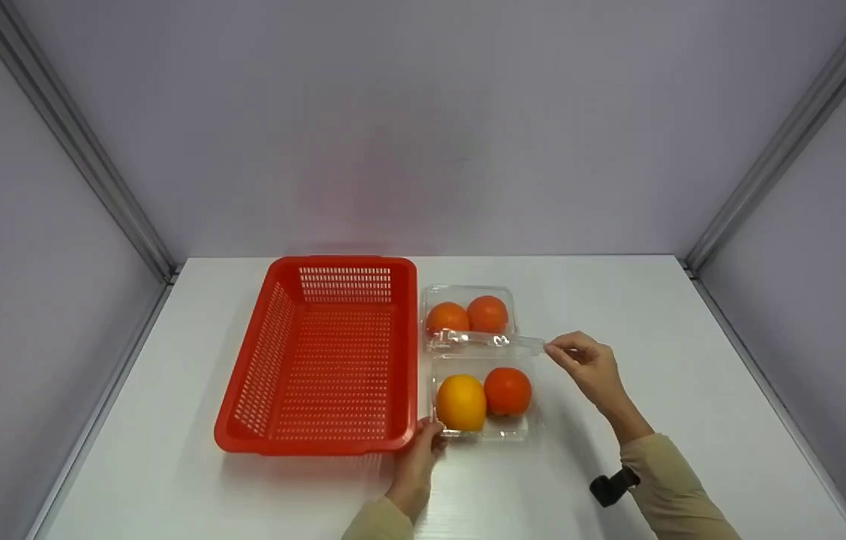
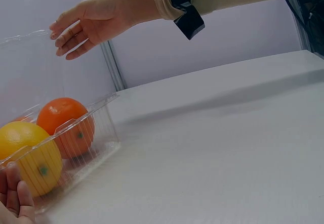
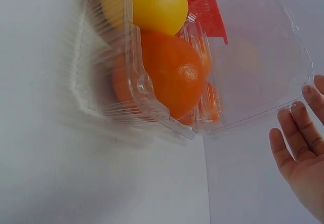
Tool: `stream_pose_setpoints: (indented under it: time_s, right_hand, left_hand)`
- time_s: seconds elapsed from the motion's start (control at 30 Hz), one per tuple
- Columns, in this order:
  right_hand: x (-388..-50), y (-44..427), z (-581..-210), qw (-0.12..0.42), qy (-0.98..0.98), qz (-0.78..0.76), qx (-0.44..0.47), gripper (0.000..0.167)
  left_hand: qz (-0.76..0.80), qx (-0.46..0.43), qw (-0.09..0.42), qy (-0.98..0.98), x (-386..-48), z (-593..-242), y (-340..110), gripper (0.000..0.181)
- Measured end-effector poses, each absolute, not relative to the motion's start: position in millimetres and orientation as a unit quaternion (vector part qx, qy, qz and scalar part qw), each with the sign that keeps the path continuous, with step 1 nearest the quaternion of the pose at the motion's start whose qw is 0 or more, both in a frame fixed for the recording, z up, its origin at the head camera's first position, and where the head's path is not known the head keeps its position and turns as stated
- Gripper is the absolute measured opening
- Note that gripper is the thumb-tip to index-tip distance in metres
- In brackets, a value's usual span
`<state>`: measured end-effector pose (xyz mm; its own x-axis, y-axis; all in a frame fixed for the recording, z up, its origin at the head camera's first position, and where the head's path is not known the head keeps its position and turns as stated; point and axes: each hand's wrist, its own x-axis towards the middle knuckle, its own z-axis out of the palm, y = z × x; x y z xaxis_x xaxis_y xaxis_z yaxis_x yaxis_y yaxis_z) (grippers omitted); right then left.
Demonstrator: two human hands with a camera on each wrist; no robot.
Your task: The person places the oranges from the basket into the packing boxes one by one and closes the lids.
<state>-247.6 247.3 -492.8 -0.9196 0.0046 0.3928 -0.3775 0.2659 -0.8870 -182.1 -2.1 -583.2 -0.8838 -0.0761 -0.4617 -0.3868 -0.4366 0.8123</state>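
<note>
A clear plastic clamshell box (image 1: 499,433) stands right of the red basket, its lid (image 1: 498,343) raised upright. Inside it lie a yellow fruit (image 1: 461,403) and an orange (image 1: 508,391), side by side. My right hand (image 1: 586,365) pinches the upper right corner of the lid between thumb and fingertips. At the box's near left corner, my left hand (image 1: 417,466) grips the rim; part of that grasp is hidden in the head view. Behind the lid, two more oranges (image 1: 488,314) sit in a second clear box (image 1: 468,289).
The red plastic basket (image 1: 406,360) with perforated walls stands close on the left, its right rim beside both boxes. White table surface (image 1: 663,337) extends to the right. Grey-white panels (image 1: 423,135) enclose the table at the back and sides.
</note>
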Motion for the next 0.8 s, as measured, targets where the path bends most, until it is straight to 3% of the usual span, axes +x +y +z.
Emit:
stream_pose_setpoints:
  time_s: [0.47,0.8]
  right_hand:
    - [-242,251,-499,0.167,-0.791,0.574,0.129,0.018]
    - [-233,250,-503,0.169,-0.787,0.577,0.135,0.012]
  left_hand:
    - [0.819,-0.219,0.092,0.522,-180,-581,-2,0.003]
    - [0.822,-0.212,0.086,0.522,-178,-579,-1,0.005]
